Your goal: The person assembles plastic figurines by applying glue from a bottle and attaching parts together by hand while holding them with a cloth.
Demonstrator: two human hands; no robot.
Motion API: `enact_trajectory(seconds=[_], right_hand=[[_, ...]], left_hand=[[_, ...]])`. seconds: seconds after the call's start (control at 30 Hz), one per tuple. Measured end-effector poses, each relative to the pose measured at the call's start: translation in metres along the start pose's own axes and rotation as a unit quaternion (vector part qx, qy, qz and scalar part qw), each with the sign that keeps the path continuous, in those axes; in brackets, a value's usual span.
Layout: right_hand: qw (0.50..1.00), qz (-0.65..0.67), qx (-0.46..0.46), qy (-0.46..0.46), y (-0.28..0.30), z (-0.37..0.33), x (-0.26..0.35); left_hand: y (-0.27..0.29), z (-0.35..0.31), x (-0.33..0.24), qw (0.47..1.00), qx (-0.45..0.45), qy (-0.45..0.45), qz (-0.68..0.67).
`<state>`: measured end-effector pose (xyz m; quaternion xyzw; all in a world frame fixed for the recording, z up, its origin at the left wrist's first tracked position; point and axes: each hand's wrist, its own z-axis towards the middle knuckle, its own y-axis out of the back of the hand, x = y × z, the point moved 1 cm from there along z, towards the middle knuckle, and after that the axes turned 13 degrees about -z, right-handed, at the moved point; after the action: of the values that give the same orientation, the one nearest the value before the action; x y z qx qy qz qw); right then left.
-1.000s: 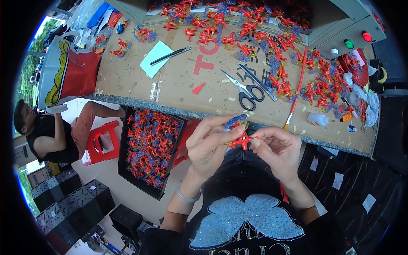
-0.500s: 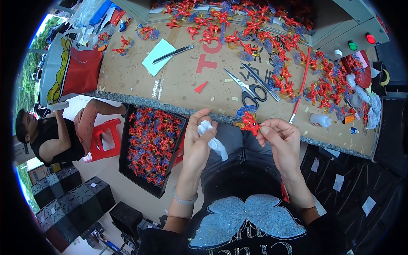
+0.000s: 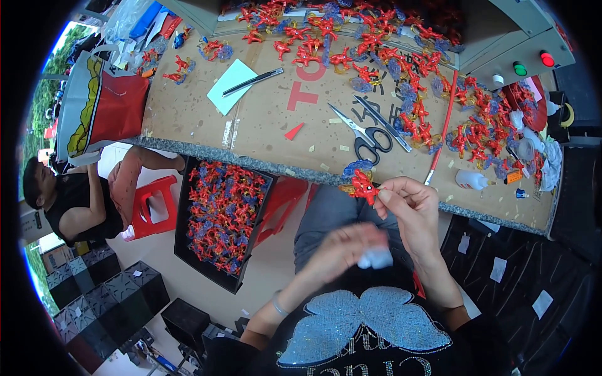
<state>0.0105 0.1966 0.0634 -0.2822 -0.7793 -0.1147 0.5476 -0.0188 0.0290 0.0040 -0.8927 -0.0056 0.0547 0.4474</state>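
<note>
Between thumb and fingertips, my right hand (image 3: pixel 411 210) pinches a small red toy figure (image 3: pixel 362 187) with translucent blue and yellow parts, just off the table's front edge. My left hand (image 3: pixel 342 250), smeared by motion, is over my lap with a crumpled white cloth (image 3: pixel 376 258) in its fingers. Scissors (image 3: pixel 367 138) with black handles lie on the cardboard-covered table (image 3: pixel 188 116) beyond the figure. Alongside them rests a long slim metal tool (image 3: pixel 385 125) whose kind I cannot make out.
Many similar figures (image 3: pixel 414 113) cover the table's back and right. A black crate (image 3: pixel 226 216) of figures stands left of my legs. A cutter knife (image 3: pixel 253 82) lies on pale green paper (image 3: pixel 235 103). Right are a red-handled brush (image 3: pixel 442 131) and white bottle (image 3: pixel 471 180). A person (image 3: pixel 78 194) sits left.
My left hand has swung down and right with the white cloth, away from the table edge toward my right hand. The right hand still holds the figure and has shifted slightly left.
</note>
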Motion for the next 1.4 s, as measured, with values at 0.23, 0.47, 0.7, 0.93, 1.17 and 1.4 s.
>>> enact_trajectory(seconds=[0.23, 0.47, 0.7, 0.93, 1.17, 1.4], right_hand=[[1.000, -0.012, -0.005, 0.008, 0.003, 0.001, -0.001], [1.000, -0.017, -0.013, 0.010, 0.003, -0.003, 0.000], [1.000, -0.012, -0.014, 0.018, 0.006, -0.006, -0.004], [0.996, -0.043, -0.042, 0.063, -0.002, -0.013, 0.000], [0.981, -0.090, -0.074, 0.155, -0.014, -0.013, -0.005], [0.867, -0.343, -0.092, 0.348, -0.014, -0.004, 0.004]], left_hand=[[0.008, -0.002, 0.018, 0.902, 0.068, -0.086, 0.418], [0.024, 0.005, 0.012, 0.867, 0.017, -0.077, 0.491], [0.021, -0.012, 0.004, 0.799, 0.031, -0.157, 0.579], [0.030, -0.012, -0.020, 0.844, -0.114, -0.406, 0.331], [-0.032, -0.012, -0.077, 0.951, -0.027, -0.301, 0.069], [-0.054, -0.022, -0.086, 0.853, -0.044, -0.324, 0.406]])
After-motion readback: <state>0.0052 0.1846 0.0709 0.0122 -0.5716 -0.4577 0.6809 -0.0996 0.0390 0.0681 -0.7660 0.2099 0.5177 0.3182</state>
